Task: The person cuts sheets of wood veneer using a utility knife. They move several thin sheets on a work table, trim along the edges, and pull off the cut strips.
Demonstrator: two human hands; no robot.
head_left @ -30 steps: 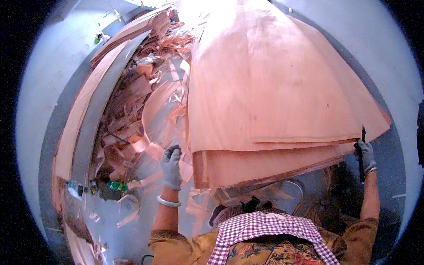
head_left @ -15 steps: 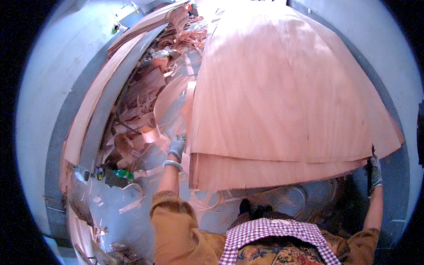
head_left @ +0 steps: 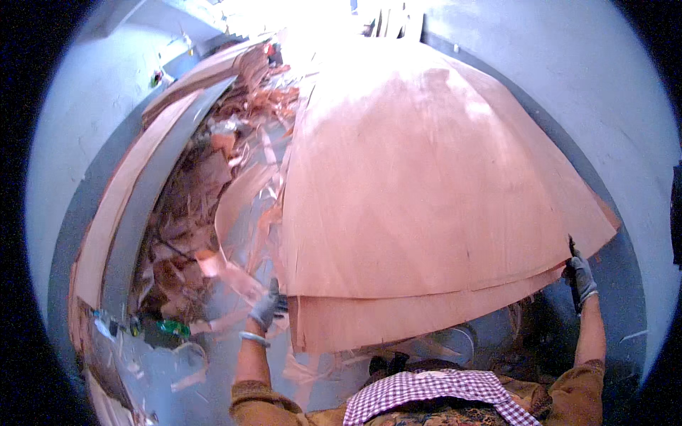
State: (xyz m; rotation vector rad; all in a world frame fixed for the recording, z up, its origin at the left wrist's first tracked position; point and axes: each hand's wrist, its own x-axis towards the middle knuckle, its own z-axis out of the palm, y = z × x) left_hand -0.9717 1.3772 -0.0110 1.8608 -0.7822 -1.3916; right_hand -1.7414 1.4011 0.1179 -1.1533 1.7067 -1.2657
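A large stack of thin reddish wood veneer sheets (head_left: 419, 206) lies ahead of me, its top sheet set back from the one beneath along the near edge. My left hand (head_left: 266, 308), in a grey glove, is at the top sheet's near left corner, thumb up and fingers closed at the edge; the fingertips are partly hidden. At the near right, my gloved right hand (head_left: 582, 277) is closed around a narrow dark tool (head_left: 576, 298) whose tip stands up by the sheet's edge. I cannot tell whether this hand also pinches the veneer.
Torn veneer scraps (head_left: 185, 241) are heaped left of the stack, with curled strips on the grey floor. A green bottle (head_left: 172, 327) lies near them. Long boards (head_left: 117, 195) lean along the left wall. A grey wall (head_left: 568, 85) runs along the right.
My view has shifted, so the stack sits lower in the picture. My left hand has come nearer, from beside the stack's left edge to the top sheet's corner. My right hand stays by the right corner.
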